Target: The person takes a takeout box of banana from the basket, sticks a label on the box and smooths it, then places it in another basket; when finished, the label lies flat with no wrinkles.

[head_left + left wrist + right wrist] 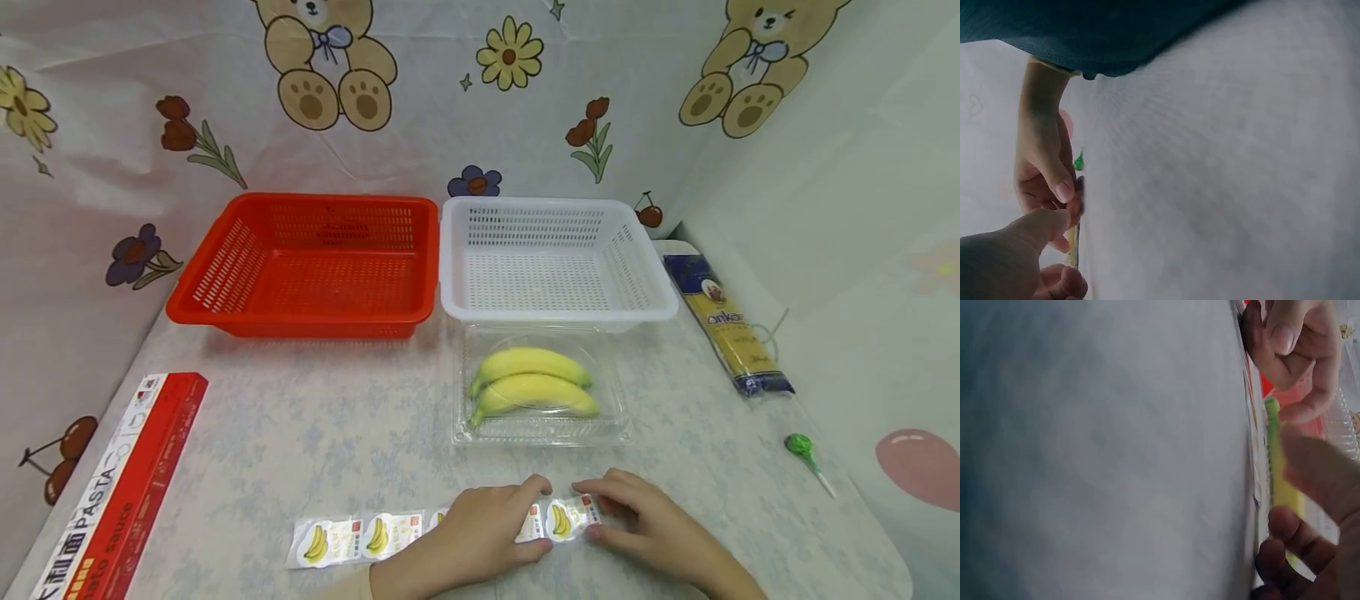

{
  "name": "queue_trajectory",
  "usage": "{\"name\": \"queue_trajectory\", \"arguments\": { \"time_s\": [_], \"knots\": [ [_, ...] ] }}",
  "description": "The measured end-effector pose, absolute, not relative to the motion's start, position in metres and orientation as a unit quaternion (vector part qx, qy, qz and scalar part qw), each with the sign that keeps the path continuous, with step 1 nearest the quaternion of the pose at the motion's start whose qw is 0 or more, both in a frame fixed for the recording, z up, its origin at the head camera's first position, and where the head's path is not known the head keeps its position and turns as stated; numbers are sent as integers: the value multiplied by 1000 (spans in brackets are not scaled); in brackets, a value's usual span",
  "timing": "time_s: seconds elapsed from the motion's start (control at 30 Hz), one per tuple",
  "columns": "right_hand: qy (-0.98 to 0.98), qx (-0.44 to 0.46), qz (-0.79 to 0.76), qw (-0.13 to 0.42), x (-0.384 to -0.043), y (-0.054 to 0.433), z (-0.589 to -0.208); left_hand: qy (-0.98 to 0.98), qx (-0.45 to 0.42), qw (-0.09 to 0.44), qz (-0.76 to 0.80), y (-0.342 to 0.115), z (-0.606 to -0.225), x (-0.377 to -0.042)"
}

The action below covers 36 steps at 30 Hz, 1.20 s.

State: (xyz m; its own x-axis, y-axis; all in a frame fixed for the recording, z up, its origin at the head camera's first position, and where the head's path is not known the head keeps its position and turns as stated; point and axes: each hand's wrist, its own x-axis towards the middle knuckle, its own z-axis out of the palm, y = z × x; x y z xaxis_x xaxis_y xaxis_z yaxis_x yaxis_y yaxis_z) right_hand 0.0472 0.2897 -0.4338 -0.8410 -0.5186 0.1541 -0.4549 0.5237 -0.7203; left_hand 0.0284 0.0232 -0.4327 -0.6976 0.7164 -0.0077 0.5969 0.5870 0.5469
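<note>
A strip of banana stickers lies along the table's near side, its middle hidden by my left hand. The left index finger and thumb stand apart near the strip's opposite edges; the other fingers are hidden in the head view, so their grip on it is unclear. At the strip's right end, my right hand has its thumb and index finger apart beside the end sticker. A gap also shows between the right thumb and fingers in the right wrist view. Behind the hands, two bananas sit in a clear plastic box.
A red basket and a white basket stand side by side at the back. On the left lies a red pasta box. A bag of pasta and a green lollipop lie at the right edge.
</note>
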Motion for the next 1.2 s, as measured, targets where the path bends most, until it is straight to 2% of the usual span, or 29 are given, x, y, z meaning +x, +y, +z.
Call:
{"name": "queue_trajectory", "arguments": {
  "time_s": [0.27, 0.5, 0.67, 0.8, 0.9, 1.2],
  "knots": [
    [892, -292, -345, 6, 46, 286, -445, 891, 377, 82, 239, 30, -444, 26],
    [890, -281, -359, 3, 46, 283, -445, 894, 381, 40, 233, 31, -446, 26],
    [892, -258, -372, 7, 46, 280, -445, 892, 377, 31, 247, 31, -446, 26],
    [886, -246, -393, 17, 47, 278, -444, 891, 369, 40, 262, 32, -445, 25],
    [880, -245, -406, 22, 48, 278, -443, 885, 361, 66, 287, 32, -442, 25],
    [848, -231, -477, 4, 46, 278, -446, 852, 310, 121, 405, 35, -429, 24]
  ]
}}
